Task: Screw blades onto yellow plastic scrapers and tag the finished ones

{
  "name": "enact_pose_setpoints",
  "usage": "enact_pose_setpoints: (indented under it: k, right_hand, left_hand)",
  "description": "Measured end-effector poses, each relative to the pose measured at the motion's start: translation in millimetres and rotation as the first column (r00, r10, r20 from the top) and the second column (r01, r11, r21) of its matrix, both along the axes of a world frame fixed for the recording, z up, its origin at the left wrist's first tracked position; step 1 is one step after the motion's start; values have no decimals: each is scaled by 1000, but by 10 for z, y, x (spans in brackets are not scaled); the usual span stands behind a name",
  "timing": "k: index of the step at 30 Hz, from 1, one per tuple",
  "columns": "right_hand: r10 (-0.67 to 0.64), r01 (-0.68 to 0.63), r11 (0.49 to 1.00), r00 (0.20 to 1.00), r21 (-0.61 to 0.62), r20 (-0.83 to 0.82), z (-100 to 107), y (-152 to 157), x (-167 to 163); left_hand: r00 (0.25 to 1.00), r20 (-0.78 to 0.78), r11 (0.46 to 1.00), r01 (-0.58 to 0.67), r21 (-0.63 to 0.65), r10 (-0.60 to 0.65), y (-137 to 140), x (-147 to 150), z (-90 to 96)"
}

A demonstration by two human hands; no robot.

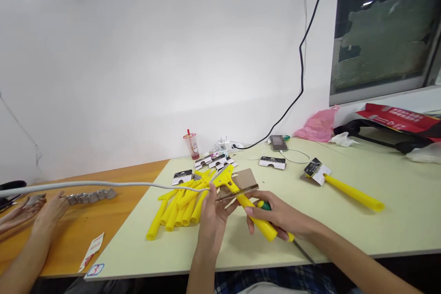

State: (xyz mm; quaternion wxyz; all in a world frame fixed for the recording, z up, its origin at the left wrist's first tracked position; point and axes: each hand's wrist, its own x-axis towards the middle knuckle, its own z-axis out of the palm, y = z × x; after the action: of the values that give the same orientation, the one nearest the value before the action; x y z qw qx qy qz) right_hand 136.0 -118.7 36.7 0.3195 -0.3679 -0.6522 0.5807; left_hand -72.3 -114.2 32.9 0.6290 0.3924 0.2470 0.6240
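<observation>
A yellow scraper (225, 176) is held tilted over the near part of the pale table. My left hand (213, 218) is closed around its head end, by a brown flat piece (245, 179) that looks like cardboard. Closed on the yellow handle is my right hand (280, 213), which also keeps a screwdriver (264, 205) with a green and yellow grip in its palm. The screwdriver's shaft points down toward the table's front edge. Several yellow scraper handles (188, 206) lie in a pile left of my hands. To the right rests another yellow scraper (354, 193) with a black-and-white card on its head.
Black-and-white cards (272, 162) lie behind the pile. Farther back are a drink cup (191, 146), a power strip (223, 144) and a phone (278, 142). A white cable (131, 184) crosses in front. At left, another person's hands (53, 209) touch grey metal parts (91, 196).
</observation>
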Motion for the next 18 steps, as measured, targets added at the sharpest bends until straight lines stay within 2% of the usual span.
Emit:
enact_pose_setpoints:
  k: [3, 6, 9, 14, 18]
  right_hand:
    - [-48, 42, 995, 997, -91, -65, -41, -129, -77]
    - [-36, 15, 987, 991, -161, -128, -80, -214, -86]
    - [-49, 17, 979, 987, -204, -152, -172, -275, -99]
    - [-82, 54, 975, 989, -215, -126, -356, -362, -178]
    - [-108, 83, 979, 986, -186, -127, -404, -400, -194]
  left_hand:
    - [993, 118, 998, -17, 60, 10, -59, 54, -145]
    - [995, 87, 995, -60, 74, 53, -123, 124, -230]
    - [994, 19, 993, -111, 33, 110, -181, 175, -281]
    - [985, 47, 986, -165, -16, 166, -247, 233, -392]
    - [973, 121, 980, -192, -44, 197, -303, 311, -442]
